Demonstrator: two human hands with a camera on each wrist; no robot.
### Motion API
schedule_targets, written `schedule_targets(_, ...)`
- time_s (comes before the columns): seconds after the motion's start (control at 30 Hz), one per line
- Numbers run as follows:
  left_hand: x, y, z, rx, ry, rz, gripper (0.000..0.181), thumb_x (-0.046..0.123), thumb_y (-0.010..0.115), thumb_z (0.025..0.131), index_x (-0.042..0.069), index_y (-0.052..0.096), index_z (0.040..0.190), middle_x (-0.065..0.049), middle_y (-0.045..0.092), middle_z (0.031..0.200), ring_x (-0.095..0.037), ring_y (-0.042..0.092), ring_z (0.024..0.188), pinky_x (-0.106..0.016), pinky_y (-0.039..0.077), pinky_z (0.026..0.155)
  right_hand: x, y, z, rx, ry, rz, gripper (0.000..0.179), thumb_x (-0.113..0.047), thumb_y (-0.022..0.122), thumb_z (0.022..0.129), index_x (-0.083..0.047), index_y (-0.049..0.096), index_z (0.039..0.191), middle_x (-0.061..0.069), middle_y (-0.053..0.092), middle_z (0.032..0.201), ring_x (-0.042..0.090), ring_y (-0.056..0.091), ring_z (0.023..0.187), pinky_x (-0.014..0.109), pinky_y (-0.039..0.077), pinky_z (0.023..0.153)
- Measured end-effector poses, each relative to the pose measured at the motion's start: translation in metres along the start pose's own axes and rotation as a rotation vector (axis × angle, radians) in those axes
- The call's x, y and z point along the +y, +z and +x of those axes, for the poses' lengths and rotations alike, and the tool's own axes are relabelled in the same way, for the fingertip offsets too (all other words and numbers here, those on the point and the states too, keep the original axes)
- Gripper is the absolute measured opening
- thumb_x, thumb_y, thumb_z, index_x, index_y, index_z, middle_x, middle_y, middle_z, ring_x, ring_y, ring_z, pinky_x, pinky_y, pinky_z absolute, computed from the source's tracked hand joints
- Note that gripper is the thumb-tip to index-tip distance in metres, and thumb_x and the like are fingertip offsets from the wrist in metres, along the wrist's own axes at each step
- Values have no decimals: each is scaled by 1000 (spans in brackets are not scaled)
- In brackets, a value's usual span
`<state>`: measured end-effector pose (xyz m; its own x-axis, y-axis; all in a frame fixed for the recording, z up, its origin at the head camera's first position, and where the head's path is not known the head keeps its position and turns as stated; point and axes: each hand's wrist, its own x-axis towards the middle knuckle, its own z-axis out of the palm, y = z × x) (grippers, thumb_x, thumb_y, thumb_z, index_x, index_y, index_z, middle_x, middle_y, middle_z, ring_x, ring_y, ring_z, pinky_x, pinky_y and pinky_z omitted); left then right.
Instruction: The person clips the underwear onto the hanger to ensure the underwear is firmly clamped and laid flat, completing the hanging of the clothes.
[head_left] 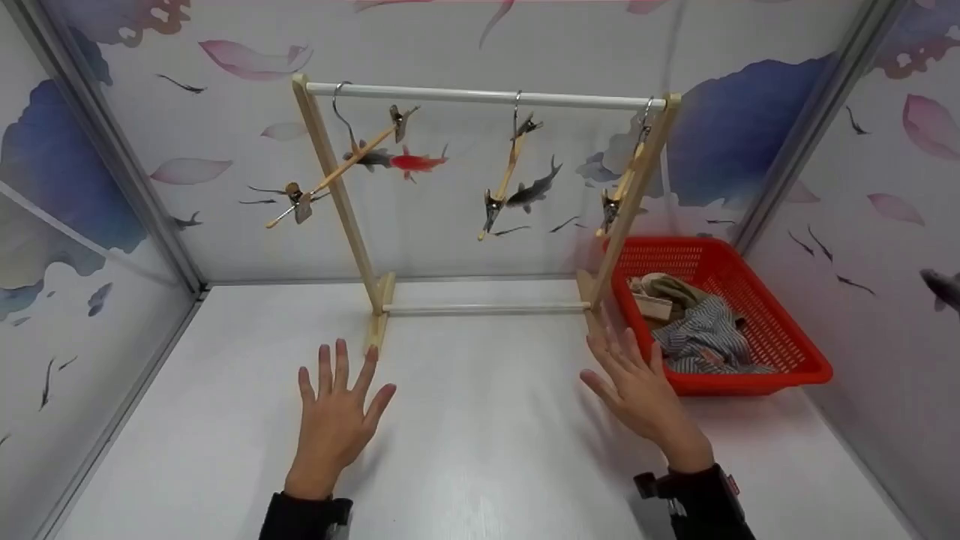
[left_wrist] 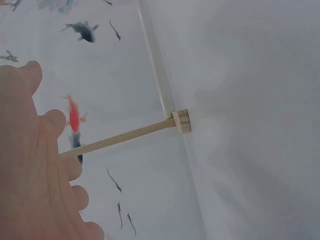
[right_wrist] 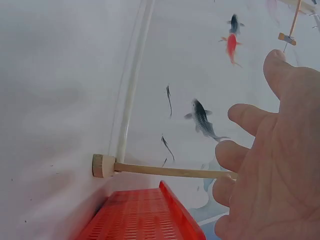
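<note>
One rack (head_left: pixel 450 94), pale wood posts with white bars, stands near the table's back edge; three hangers (head_left: pixel 513 161) with wooden rods and metal hooks hang from its top bar. The left hanger carries two clips (head_left: pixel 303 204). Two hands, left (head_left: pixel 334 431) and right (head_left: pixel 645 397), are released, fingers spread, before the rack. One red basket (head_left: pixel 787 337), holding striped cloth (head_left: pixel 705 334), sits toward the back right corner. The white table (head_left: pixel 480 450) meets three walls (head_left: pixel 480 45) printed with fish and petals.

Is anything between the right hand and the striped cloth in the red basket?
Yes, the basket's left wall stands between the right hand and the striped cloth; nothing visible covers the cloth from above.
</note>
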<state>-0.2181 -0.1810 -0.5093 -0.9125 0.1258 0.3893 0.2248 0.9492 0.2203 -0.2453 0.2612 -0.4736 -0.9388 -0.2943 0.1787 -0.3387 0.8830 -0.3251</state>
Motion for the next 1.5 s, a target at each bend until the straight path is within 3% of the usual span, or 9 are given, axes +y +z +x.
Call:
schedule_targets(0.1,8,-2,3,6,26,7,70,57,45,103,19,33,160,-27,16,164,-46,8,152,-70,6,115,6,-21,4,-45,2,-6,70,-58,42,104,-22,25,162,13,13,166,43,-1,153,67,-12,114)
schedule_targets(0.3,43,-20,31,45,184,32,68,57,44,103,20,35,160,-26,18,164,-44,11,152,-70,11,115,32,-100,29,-156,28,-14,69,-58,35,106,-19,23,163,20,12,166,50,-1,150,66,-17,112)
schedule_targets(0.43,74,-33,50,24,303,-7,67,56,40,105,19,32,160,-25,19,164,-42,11,152,-68,14,115,54,-137,43,-258,73,-10,75,-61,37,104,-11,30,160,29,24,160,56,12,146,73,-3,112)
schedule_targets(0.63,126,-36,72,-91,435,-296,71,52,38,108,7,24,161,-18,18,166,-30,12,154,-55,19,119,88,-154,54,-372,31,-63,67,-46,58,102,6,51,144,33,55,137,53,51,125,68,39,101)
schedule_targets(0.83,179,-18,91,1,567,-513,59,41,49,108,2,44,151,-14,47,153,-23,41,143,-37,34,115,112,-148,61,-437,52,-88,55,-32,69,98,9,60,133,30,63,126,48,60,113,64,47,94)
schedule_targets(1.03,232,7,108,-31,529,-750,48,26,64,102,-2,57,139,-13,62,136,-17,58,126,-23,45,102,122,-141,65,-402,114,-60,49,-26,73,94,10,65,126,28,67,117,45,63,105,62,50,90)
schedule_targets(1.2,274,29,117,-172,444,-845,38,23,67,100,3,65,133,-6,68,126,-9,61,101,-14,48,85,127,-136,73,-450,196,-48,45,-22,74,93,8,66,125,28,66,119,44,62,105,61,50,89)
schedule_targets(1.37,308,45,120,-286,363,-903,30,22,67,100,7,71,126,-1,69,122,-6,61,98,-12,47,83,132,-130,79,-432,245,-32,43,-19,77,91,8,67,123,30,65,121,44,63,103,60,52,86)
schedule_targets(1.5,326,51,115,-302,356,-844,28,18,67,99,10,72,126,2,69,122,-3,62,107,-11,46,87,133,-120,79,-488,310,-26,51,-25,79,89,6,65,127,28,63,124,43,58,107,62,49,88)
